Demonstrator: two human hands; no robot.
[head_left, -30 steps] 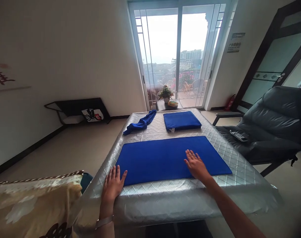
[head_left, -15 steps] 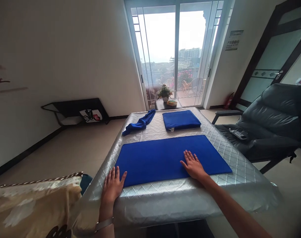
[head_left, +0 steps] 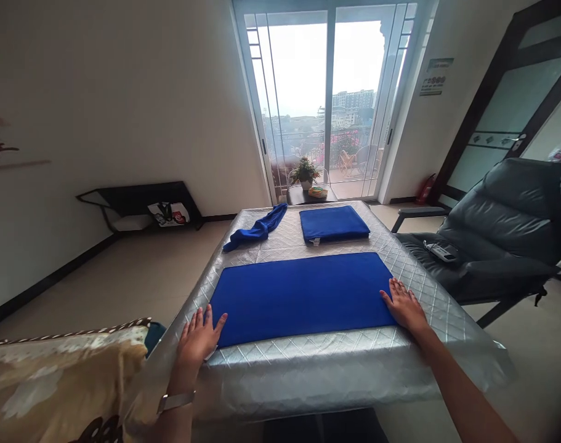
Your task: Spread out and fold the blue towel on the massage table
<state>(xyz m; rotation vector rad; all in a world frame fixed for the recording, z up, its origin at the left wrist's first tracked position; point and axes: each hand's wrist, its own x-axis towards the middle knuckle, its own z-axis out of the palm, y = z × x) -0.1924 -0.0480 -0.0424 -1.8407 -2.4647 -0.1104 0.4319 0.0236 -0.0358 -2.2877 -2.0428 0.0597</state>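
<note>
A blue cloth (head_left: 298, 298), flat and smooth in a long rectangle, lies across the near part of the table. At its left end rests my left hand (head_left: 201, 335), fingers extended, the thumb over the cloth's edge. My right hand (head_left: 404, 304) lies flat with fingers stretched at the cloth's right end, covering its near right corner. Neither hand grips anything. Beyond the cloth sits a folded blue cloth (head_left: 334, 223) with a small white tag. To its left is a crumpled, twisted blue cloth (head_left: 256, 231).
A silver quilted cover drapes the table (head_left: 280, 391). A dark recliner (head_left: 488, 227) with a small device on its seat stands right. A patterned blanket (head_left: 53, 381) is at lower left. Behind the table, a chair holds a potted plant (head_left: 305, 172) before the glass door.
My right hand has slid rightward from the cloth's middle to its right end. My left hand stays at the left end. The view has shifted slightly.
</note>
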